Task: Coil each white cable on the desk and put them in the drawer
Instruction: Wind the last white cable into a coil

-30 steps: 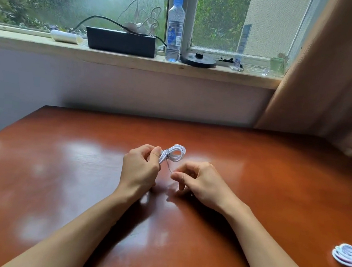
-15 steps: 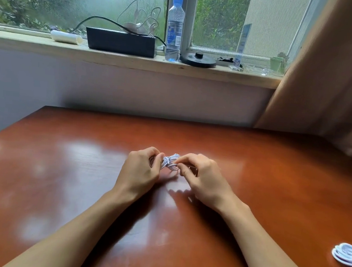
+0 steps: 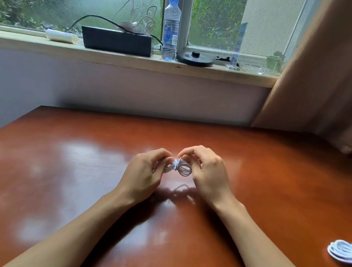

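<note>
Hovering just above the worktop (image 3: 56,186), a small white cable (image 3: 180,167) is held between both hands at the centre of the frame. One end of the bundle is enclosed by the curled fingers of the left hand (image 3: 145,170), while the wrapped waist is pinched by the thumb and forefinger of the right hand (image 3: 206,172). Several loops fan out below that pinch. The two-sided hold is judged to serve a purpose: the loops are kept from springing apart while the tail is wound or tucked around the middle. A shadow of the loops is thrown on the wood beneath, so the bundle is taken to be raised, not resting.

The loose end and any plugs are hidden behind the fingers, and how the wrap is secured cannot be made out. A second white bundle (image 3: 346,252) lies on the worktop at the lower right edge, cut off by the border. No drawer is shown anywhere.
</note>
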Tool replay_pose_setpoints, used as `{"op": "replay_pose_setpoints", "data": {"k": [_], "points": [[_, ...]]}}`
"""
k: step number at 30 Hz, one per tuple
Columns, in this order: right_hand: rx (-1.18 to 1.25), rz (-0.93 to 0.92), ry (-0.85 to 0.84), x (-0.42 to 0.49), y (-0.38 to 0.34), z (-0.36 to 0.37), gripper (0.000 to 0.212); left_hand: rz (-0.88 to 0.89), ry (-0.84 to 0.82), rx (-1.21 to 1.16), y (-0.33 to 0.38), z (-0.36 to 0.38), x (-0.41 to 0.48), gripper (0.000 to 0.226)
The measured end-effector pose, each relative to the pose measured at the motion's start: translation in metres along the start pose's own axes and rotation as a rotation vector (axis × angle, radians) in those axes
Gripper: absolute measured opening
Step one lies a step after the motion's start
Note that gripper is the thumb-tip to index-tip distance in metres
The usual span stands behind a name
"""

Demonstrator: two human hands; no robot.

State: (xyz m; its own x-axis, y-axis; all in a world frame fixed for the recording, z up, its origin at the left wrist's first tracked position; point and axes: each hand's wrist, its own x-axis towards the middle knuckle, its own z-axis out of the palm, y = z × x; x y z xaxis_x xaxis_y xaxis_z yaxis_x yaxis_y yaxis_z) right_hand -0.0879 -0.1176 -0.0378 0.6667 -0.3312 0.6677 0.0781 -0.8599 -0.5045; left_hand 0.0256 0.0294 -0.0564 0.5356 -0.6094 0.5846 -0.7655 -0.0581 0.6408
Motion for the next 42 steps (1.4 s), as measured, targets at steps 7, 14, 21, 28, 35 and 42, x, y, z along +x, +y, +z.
{"op": "replay_pose_setpoints", "data": {"k": [7,14,21,28,35,42], "points": [[0.076,0.029,0.092,0.0,-0.003,0.003,0.028,0.031,0.019,-0.127,0.012,0.003,-0.001,0.019],[0.037,-0.033,0.12,-0.001,-0.005,0.006,0.023,-0.142,-0.001,-0.333,0.018,0.002,-0.003,0.013],[0.094,0.042,0.06,-0.001,-0.004,0.007,0.021,-0.3,0.002,-0.469,0.02,0.002,0.0,0.01],[0.085,0.069,-0.018,0.001,0.004,0.004,0.014,-0.348,0.047,-0.331,0.018,-0.001,0.002,0.012],[-0.324,-0.097,0.022,0.001,0.008,0.003,0.007,-0.25,0.005,-0.166,0.019,-0.002,-0.002,0.018],[-0.192,-0.049,-0.039,-0.001,0.002,0.005,0.013,-0.249,-0.012,-0.173,0.019,-0.003,-0.004,0.025]]}}
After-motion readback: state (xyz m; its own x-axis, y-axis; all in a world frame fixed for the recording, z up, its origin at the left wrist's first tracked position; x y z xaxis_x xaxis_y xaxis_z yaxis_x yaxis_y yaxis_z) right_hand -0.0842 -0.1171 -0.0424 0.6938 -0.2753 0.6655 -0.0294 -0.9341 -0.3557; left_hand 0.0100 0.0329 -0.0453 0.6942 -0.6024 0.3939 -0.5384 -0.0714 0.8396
